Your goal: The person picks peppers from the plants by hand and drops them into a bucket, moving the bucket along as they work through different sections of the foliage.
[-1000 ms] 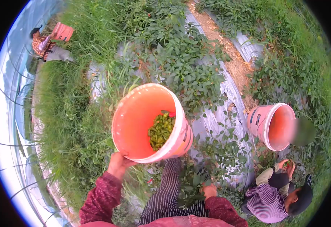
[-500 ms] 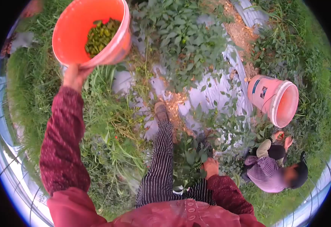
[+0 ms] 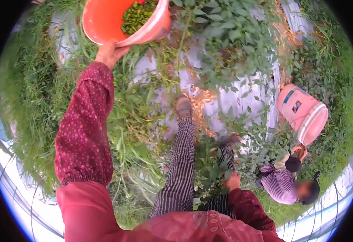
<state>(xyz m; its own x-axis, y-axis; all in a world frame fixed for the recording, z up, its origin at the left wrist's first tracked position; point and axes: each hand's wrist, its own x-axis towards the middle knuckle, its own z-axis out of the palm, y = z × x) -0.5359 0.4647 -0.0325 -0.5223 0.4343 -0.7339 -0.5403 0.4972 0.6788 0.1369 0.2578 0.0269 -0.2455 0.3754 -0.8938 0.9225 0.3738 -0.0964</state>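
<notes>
My left hand point(image 3: 111, 53) grips the near rim of a red-orange bucket point(image 3: 104, 20), which is tilted so that its mouth faces me. Small green peppers point(image 3: 137, 17) lie inside it, towards the right. My right hand point(image 3: 232, 181) is low, beside my striped trouser leg and some leafy stems point(image 3: 213, 171); its fingers are partly hidden by leaves, and I cannot make out what they hold.
A second pink bucket point(image 3: 299, 109) lies tilted among plants on the right. Below it a person point(image 3: 279, 183) in a striped top crouches. Pepper plants point(image 3: 233, 36), grass point(image 3: 27, 109) and grey plastic mulch point(image 3: 239, 101) cover the ground.
My left hand and the red-orange bucket have moved up and right in view. The ground and second bucket have shifted right. The crouching person's head is lower and their hands are closer together.
</notes>
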